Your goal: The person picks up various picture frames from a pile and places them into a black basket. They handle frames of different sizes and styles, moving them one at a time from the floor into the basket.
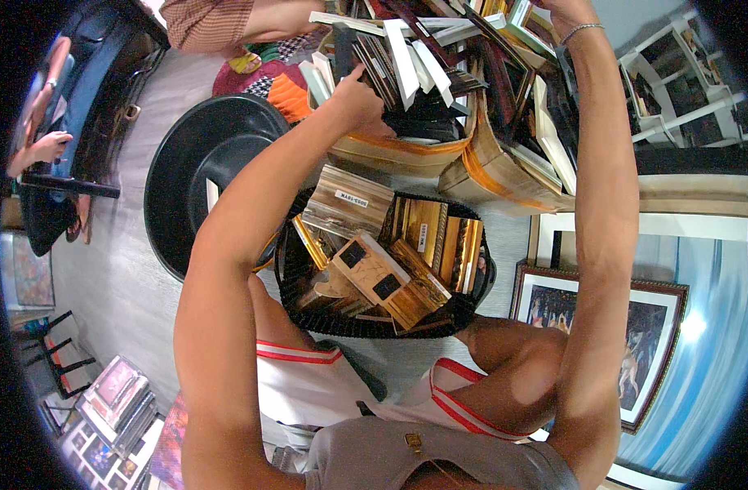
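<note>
My left hand [361, 107] is at the left part of a cardboard box [404, 153] filled with picture-frame moulding samples, its index finger extended against dark pieces; its grip is unclear. At the top right my right hand [563, 9], partly cut off by the picture's edge, is beside a pale moulding piece [533, 30] over a second full box [496, 184]. White moulding corners [401, 64] stick up between my hands. Between my knees stands a black basket [374, 331] with gold and wooden moulding samples, among them a grey-brown striped one [349, 199] with a label.
A round black tub [165, 184] stands left of the basket, with a pale piece inside. Another person's arm [276, 21] reaches in at the top; more people are at the far left. A framed picture [643, 294] leans at the right. Stacked frames [117, 398] lie lower left.
</note>
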A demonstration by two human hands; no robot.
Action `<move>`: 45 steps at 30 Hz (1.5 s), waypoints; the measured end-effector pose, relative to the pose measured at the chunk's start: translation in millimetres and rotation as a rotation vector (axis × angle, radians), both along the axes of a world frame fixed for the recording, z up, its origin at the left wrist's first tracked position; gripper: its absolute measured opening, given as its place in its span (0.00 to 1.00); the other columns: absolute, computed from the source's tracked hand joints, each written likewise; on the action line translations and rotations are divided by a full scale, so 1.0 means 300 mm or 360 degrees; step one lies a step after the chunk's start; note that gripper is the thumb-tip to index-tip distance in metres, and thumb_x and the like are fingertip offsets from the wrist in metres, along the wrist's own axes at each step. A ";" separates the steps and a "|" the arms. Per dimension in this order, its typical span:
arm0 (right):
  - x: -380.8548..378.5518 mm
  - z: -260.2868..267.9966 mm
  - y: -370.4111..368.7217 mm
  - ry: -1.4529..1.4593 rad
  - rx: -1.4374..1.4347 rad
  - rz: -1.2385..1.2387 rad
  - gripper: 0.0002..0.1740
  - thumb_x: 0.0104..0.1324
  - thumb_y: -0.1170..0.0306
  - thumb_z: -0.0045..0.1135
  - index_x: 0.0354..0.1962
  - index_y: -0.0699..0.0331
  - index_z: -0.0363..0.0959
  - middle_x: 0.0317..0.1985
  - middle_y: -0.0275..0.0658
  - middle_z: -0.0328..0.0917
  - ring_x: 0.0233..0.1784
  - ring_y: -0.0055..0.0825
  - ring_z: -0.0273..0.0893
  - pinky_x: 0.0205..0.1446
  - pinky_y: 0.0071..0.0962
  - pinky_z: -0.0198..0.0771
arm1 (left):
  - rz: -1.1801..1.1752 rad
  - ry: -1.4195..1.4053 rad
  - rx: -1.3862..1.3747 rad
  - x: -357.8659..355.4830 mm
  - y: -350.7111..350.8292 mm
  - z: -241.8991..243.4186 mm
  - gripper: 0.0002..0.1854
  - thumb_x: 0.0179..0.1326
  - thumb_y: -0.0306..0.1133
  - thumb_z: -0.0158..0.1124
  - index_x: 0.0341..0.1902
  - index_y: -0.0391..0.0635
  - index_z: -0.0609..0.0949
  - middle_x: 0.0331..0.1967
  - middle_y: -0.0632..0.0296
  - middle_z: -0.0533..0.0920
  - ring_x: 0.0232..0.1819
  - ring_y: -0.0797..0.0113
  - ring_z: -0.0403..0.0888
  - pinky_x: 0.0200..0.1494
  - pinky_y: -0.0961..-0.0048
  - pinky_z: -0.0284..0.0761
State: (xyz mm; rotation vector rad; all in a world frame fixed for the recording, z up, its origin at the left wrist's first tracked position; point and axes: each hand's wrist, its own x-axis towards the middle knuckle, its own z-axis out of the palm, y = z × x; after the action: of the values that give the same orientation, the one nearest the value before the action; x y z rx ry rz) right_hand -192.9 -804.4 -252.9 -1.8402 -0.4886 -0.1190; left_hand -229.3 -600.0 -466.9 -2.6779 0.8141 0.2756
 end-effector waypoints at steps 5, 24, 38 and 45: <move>0.005 0.045 0.041 0.0243 0.0449 -0.0082 0.19 0.56 0.55 0.58 0.35 0.64 0.72 0.23 0.33 0.72 0.16 0.20 0.63 0.16 0.13 0.55 | -0.0050 0.0395 -0.0204 0.058 -0.018 -0.021 0.26 0.54 0.54 0.53 0.37 0.41 0.81 0.34 0.52 0.82 0.40 0.53 0.80 0.39 0.61 0.76; -0.127 0.109 0.104 -0.0136 0.0703 0.0210 0.23 0.55 0.50 0.58 0.34 0.63 0.74 0.30 0.33 0.71 0.36 0.23 0.66 0.43 0.26 0.58 | -0.0741 -0.0564 0.0091 0.018 0.255 0.130 0.08 0.45 0.33 0.55 0.32 0.53 0.77 0.36 0.68 0.73 0.49 0.69 0.69 0.65 0.63 0.52; -0.265 0.041 0.404 -0.0795 0.0071 0.0669 0.30 0.55 0.64 0.63 0.51 0.72 0.67 0.32 0.36 0.77 0.27 0.15 0.72 0.27 0.13 0.68 | -0.0378 -0.0665 -0.0552 -0.292 0.725 0.473 0.19 0.43 0.29 0.57 0.44 0.45 0.73 0.45 0.54 0.74 0.55 0.50 0.66 0.63 0.56 0.58; -0.437 -0.221 0.728 -0.0578 -0.0458 0.0855 0.22 0.54 0.58 0.58 0.39 0.67 0.73 0.22 0.40 0.74 0.21 0.27 0.72 0.25 0.24 0.70 | 0.0458 -0.0434 -0.0664 -0.731 1.116 0.110 0.04 0.43 0.20 0.52 0.25 0.39 0.69 0.42 0.45 0.73 0.59 0.44 0.63 0.68 0.56 0.47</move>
State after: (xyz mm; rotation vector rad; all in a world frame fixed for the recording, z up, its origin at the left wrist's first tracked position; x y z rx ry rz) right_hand -324.0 -586.0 -319.3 -1.9039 -1.2928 -0.0154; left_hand -448.5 -265.0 -433.9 -3.1265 0.4378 -0.2186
